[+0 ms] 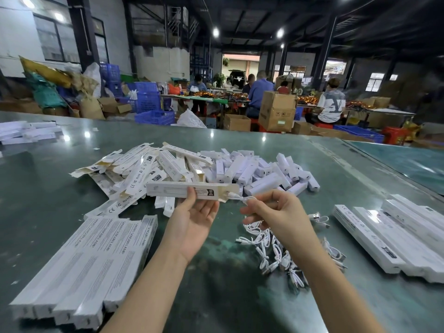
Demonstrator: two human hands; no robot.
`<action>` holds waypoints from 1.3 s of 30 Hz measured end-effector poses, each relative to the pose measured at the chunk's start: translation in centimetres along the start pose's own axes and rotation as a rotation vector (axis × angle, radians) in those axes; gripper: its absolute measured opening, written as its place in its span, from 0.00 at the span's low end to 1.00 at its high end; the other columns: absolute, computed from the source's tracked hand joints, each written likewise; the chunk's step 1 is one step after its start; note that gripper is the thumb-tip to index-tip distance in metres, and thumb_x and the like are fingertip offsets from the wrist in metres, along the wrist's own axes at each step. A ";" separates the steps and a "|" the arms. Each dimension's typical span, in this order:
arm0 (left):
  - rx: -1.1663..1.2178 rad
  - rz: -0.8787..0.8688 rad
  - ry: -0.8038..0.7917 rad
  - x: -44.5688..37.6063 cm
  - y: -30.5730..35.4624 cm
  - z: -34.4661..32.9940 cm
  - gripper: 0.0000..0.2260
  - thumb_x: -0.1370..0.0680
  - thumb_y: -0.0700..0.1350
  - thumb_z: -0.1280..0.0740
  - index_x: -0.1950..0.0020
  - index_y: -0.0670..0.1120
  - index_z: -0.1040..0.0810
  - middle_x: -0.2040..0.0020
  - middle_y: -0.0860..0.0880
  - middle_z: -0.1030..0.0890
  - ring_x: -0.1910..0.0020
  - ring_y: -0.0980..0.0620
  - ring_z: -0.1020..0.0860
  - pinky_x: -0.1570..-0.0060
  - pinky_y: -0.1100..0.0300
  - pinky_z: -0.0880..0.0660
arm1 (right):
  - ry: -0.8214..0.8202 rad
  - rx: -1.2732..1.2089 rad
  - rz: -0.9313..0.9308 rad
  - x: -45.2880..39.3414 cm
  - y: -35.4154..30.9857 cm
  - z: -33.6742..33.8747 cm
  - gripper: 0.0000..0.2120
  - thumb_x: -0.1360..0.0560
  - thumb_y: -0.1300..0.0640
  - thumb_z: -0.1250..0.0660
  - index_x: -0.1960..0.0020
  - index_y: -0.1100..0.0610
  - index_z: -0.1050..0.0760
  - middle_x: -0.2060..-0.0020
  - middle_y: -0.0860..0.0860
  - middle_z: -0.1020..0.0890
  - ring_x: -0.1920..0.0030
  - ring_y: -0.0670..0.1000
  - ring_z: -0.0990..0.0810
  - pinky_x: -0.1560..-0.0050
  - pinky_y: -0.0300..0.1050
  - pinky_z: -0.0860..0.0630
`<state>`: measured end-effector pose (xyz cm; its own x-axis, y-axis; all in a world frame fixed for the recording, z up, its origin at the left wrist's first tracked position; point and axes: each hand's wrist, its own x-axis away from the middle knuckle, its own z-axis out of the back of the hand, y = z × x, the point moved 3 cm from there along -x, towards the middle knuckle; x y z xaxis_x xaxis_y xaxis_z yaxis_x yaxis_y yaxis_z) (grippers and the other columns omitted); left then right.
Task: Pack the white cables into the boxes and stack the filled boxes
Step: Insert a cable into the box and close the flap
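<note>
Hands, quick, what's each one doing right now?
Left hand: holds a box by its middle, open end to the right.
Right hand: pinches a white cable at that open end.

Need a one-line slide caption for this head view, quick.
Left hand holds a long white cardboard box while right hand feeds a thin white cable into its open end.

Flat unfolded boxes (pixel 134 179) in the heap ahead of me carry "CE", "FC" and "RoHS" marks along their long faces, with a smaller line beneath too blurred to read. The row of filled boxes (pixel 96 260) on my near left bears "SMART SENSOR LAMP" lengthwise above blocks of fine print I can't make out. The label on the box (pixel 168 189) I hold is illegible.
</note>
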<state>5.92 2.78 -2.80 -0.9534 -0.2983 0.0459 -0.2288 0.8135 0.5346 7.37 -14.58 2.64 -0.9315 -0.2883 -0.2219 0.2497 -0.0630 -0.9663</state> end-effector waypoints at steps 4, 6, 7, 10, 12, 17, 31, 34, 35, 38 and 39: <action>-0.076 -0.012 -0.030 0.4 -0.1 -0.2 0.28 0.27 0.48 0.33 0.28 0.41 0.30 0.48 0.44 0.16 0.51 0.49 0.16 0.51 0.57 0.22 | 0.043 -0.008 0.002 -0.2 0.5 0.3 0.04 0.28 0.59 0.26 0.59 0.60 0.19 0.74 0.47 0.22 0.74 0.42 0.28 0.70 0.32 0.31; -0.084 -0.007 -0.046 0.6 -0.3 -0.5 0.30 0.27 0.48 0.33 0.26 0.40 0.32 0.45 0.43 0.17 0.50 0.48 0.17 0.51 0.57 0.21 | 0.011 -0.063 -0.048 -0.3 0.9 0.1 0.03 0.28 0.62 0.27 0.58 0.61 0.18 0.72 0.51 0.21 0.73 0.44 0.27 0.67 0.34 0.28; -0.085 -0.005 -0.054 0.7 -0.4 -0.6 0.30 0.27 0.48 0.33 0.26 0.40 0.32 0.45 0.43 0.17 0.50 0.48 0.17 0.52 0.57 0.21 | -0.014 -0.082 -0.079 -0.3 1.1 -0.1 0.02 0.28 0.64 0.28 0.59 0.62 0.19 0.71 0.53 0.21 0.72 0.46 0.27 0.64 0.36 0.27; -0.094 -0.020 -0.080 0.8 -0.5 -0.9 0.27 0.27 0.48 0.34 0.29 0.43 0.30 0.50 0.45 0.16 0.53 0.50 0.16 0.55 0.58 0.20 | -0.068 -0.138 -0.161 -0.4 1.6 -0.5 0.03 0.28 0.67 0.30 0.61 0.64 0.19 0.70 0.55 0.22 0.71 0.49 0.28 0.63 0.38 0.26; -0.098 -0.028 -0.088 0.9 -0.5 -1.0 0.24 0.28 0.47 0.33 0.31 0.45 0.29 0.51 0.45 0.16 0.54 0.50 0.16 0.56 0.59 0.19 | -0.085 -0.234 -0.213 -0.5 1.7 -0.5 0.03 0.28 0.66 0.29 0.60 0.64 0.19 0.70 0.53 0.23 0.71 0.48 0.29 0.68 0.35 0.29; -0.114 -0.025 -0.101 1.2 -0.7 -1.2 0.26 0.28 0.46 0.33 0.31 0.44 0.29 0.52 0.44 0.15 0.55 0.50 0.16 0.57 0.58 0.18 | -0.046 -0.416 -0.350 -0.4 2.4 -1.1 0.08 0.29 0.63 0.27 0.67 0.58 0.18 0.72 0.50 0.25 0.75 0.44 0.32 0.80 0.32 0.42; -0.144 0.006 -0.189 1.6 -1.1 -1.5 0.14 0.28 0.42 0.31 0.43 0.42 0.22 0.48 0.44 0.18 0.50 0.49 0.20 0.43 0.55 0.22 | 0.004 -0.760 -0.434 -0.3 3.1 -2.5 0.05 0.25 0.67 0.37 0.59 0.62 0.26 0.76 0.48 0.33 0.80 0.42 0.40 0.84 0.32 0.46; -0.154 -0.040 -0.175 1.8 -0.6 -1.9 0.19 0.30 0.47 0.29 0.41 0.41 0.22 0.49 0.45 0.16 0.52 0.50 0.18 0.52 0.60 0.19 | -0.036 -0.750 -0.399 -0.2 2.8 -2.6 0.03 0.24 0.66 0.37 0.55 0.63 0.25 0.77 0.48 0.33 0.80 0.42 0.39 0.84 0.32 0.46; -0.160 -0.060 -0.163 1.8 -0.4 -2.0 0.22 0.31 0.48 0.29 0.39 0.41 0.23 0.49 0.45 0.16 0.53 0.50 0.17 0.55 0.61 0.20 | -0.049 -0.752 -0.394 -0.2 2.7 -2.7 0.03 0.24 0.65 0.37 0.55 0.63 0.25 0.76 0.48 0.33 0.80 0.42 0.38 0.84 0.32 0.46; -0.172 -0.128 -0.138 1.8 -0.2 -2.0 0.15 0.31 0.45 0.29 0.46 0.43 0.21 0.53 0.47 0.14 0.55 0.51 0.16 0.54 0.61 0.19 | -0.070 -0.805 -0.409 0.0 2.6 -3.0 0.05 0.24 0.65 0.37 0.58 0.62 0.25 0.77 0.48 0.34 0.82 0.42 0.39 0.84 0.32 0.46; -0.173 -0.145 -0.126 1.8 -0.2 -2.0 0.12 0.31 0.44 0.29 0.48 0.44 0.20 0.55 0.47 0.14 0.55 0.52 0.16 0.53 0.61 0.19 | -0.068 -0.845 -0.428 0.0 2.6 -3.1 0.06 0.24 0.65 0.37 0.60 0.61 0.26 0.77 0.48 0.34 0.82 0.42 0.40 0.84 0.32 0.47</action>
<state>4.66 1.11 -1.16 -0.9325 -0.3323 -0.1414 -0.3382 0.6662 0.6647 7.20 -11.84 -0.31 -0.8754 -0.4579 0.1551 -0.4082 0.5282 -0.7446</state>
